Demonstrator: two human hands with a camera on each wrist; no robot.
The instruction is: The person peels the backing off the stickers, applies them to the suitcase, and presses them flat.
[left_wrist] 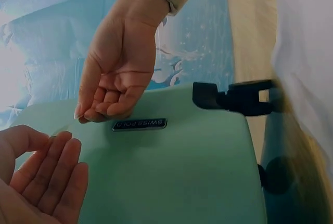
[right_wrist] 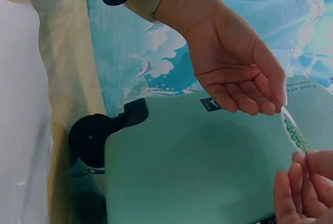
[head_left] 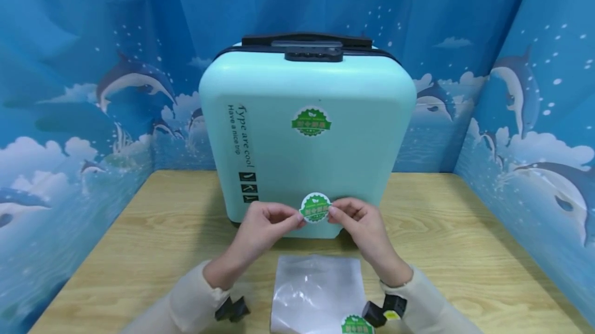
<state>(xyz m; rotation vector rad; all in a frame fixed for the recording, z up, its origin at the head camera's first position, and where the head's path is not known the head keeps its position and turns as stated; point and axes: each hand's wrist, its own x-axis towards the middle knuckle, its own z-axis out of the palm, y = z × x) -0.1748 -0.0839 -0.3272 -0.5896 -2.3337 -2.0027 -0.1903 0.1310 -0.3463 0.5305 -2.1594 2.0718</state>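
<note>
- Backdrop (head_left: 69, 60): blue fabric printed with dolphins, clouds and water, hung behind and on both sides of the table.
- Table (head_left: 432, 236): pale wood grain, stretching out ahead of the person.
- Suitcase (head_left: 362, 153): mint green, upright on the table, broad face toward the person; black handle (head_left: 307, 41) and combination lock (head_left: 314, 55) on top; dark lettering (head_left: 240, 135), "Type are cool / Have a nice trip", running down one side.
- Sheet (head_left: 316, 292): pale, glossy, flat on the table in front of the suitcase, between the forearms.
- Left hand (head_left: 262, 228): cream sleeve; thumb and forefinger pinching the left edge of the held sticker (head_left: 315, 207).
- Right hand (head_left: 364, 228): cream sleeve; thumb and forefinger pinching the same sticker's right edge.
- Applied sticker (head_left: 311, 121): round, green and white, on the upper middle of the suitcase's face.
- Held sticker: matching design, upright between both hands, before the lower part of that face; contact with the shell I cannot tell.
- Third sticker (head_left: 357, 324): at the sheet's near right corner, partly cut off from sight.
</note>
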